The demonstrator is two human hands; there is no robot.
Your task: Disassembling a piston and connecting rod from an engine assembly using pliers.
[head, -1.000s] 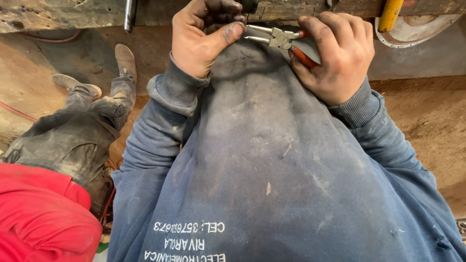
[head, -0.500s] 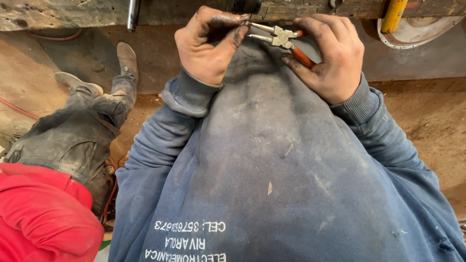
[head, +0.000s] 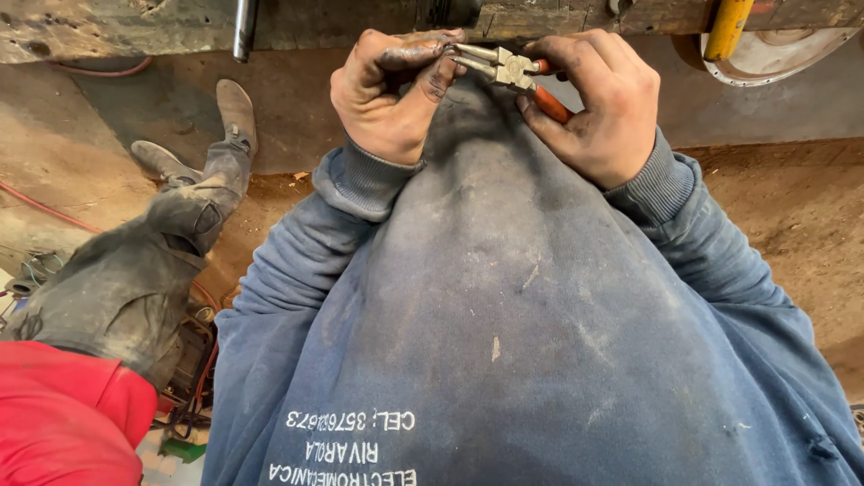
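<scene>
My right hand [head: 596, 101] grips the orange handles of a pair of pliers [head: 511, 70] with thin metal jaws that point left. My left hand [head: 393, 90], blackened with grease, is curled right at the jaw tips, its fingers closed over whatever sits there; that small part is hidden. Both hands are held just above the chest of my dusty blue sweatshirt [head: 504, 306], close under a worn metal beam [head: 162, 25] along the top.
Another person in a red top [head: 63, 423] and dirty grey trousers [head: 126, 279] sits at the left, boots [head: 236, 106] stretched toward the beam. A yellow bar [head: 725, 27] and a pale round part [head: 783, 52] lie top right. Red cable [head: 36, 205] runs over the dirt floor.
Both hands with the pliers have shifted slightly up and to the right toward the beam. The grip on the pliers is unchanged.
</scene>
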